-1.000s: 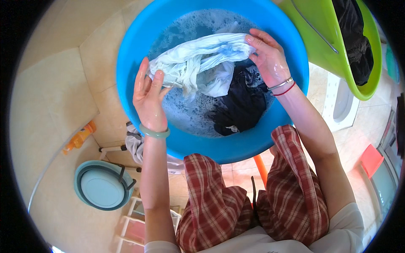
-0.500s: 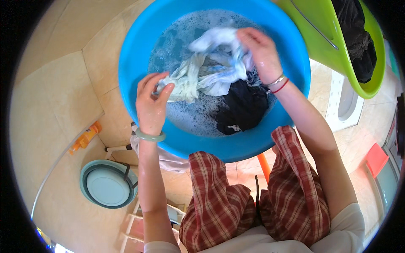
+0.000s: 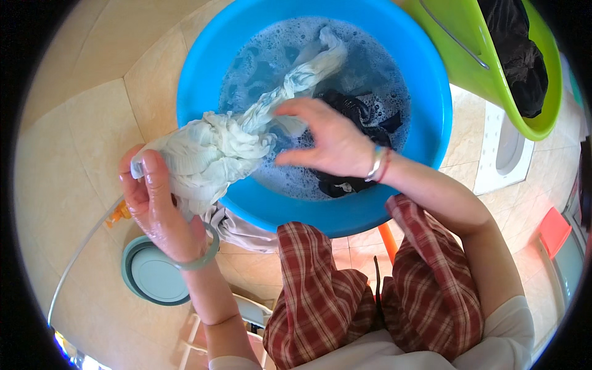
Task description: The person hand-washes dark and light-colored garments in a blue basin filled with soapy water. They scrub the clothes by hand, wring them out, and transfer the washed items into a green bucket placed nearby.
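A wet, pale whitish garment (image 3: 216,151) is stretched from the far side of a blue basin (image 3: 198,92) over its left rim. My left hand (image 3: 163,219), wearing a green bangle, pinches one edge of it outside the rim. Over the basin, my right hand (image 3: 336,140) has its thumb and fingers apart. Its fingertips are beside the garment, slightly blurred; whether they touch it I cannot tell. A black garment (image 3: 346,110) lies in the soapy water (image 3: 262,52), partly hidden by my right hand and wrist.
A lime-green bucket (image 3: 453,52) with dark clothes (image 3: 521,68) stands at the far right. Close to it is a white squat toilet (image 3: 509,148). At left are a grey-green tub (image 3: 157,280) and an orange item (image 3: 117,214). A red plastic piece (image 3: 553,233) is at right.
My left hand has drawn the pale garment left and nearer, out over the rim. My right hand has released its part and moved left and nearer, with fingers apart.
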{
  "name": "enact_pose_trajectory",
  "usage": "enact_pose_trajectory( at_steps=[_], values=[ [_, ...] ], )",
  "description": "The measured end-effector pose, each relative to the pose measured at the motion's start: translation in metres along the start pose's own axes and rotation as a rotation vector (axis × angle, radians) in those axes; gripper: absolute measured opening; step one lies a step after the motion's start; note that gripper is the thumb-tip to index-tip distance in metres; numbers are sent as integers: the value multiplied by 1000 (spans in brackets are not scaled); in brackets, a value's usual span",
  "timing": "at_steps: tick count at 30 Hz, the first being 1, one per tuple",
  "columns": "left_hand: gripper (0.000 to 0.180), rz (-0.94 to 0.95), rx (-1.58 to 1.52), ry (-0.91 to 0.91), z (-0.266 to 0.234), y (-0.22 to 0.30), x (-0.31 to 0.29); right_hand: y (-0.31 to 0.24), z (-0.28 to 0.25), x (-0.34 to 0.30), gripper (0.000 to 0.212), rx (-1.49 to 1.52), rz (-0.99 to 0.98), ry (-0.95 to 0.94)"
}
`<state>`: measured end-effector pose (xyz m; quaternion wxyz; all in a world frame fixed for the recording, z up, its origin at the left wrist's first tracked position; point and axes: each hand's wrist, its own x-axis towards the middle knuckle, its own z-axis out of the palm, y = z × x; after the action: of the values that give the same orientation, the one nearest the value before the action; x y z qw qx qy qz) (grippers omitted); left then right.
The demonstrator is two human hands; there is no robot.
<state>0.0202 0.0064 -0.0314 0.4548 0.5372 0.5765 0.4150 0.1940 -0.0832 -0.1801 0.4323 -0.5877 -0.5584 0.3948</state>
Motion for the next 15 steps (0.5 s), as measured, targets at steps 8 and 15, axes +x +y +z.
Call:
enact_pose_trajectory(
  at_steps=[8, 15],
  values=[
    [21, 166, 180, 83, -34, 34, 19, -3, -19, 22, 17, 226, 54, 181],
    [21, 152, 511, -47, -37, 35, 18, 48, -55, 47, 19, 272, 136, 426]
  ],
)
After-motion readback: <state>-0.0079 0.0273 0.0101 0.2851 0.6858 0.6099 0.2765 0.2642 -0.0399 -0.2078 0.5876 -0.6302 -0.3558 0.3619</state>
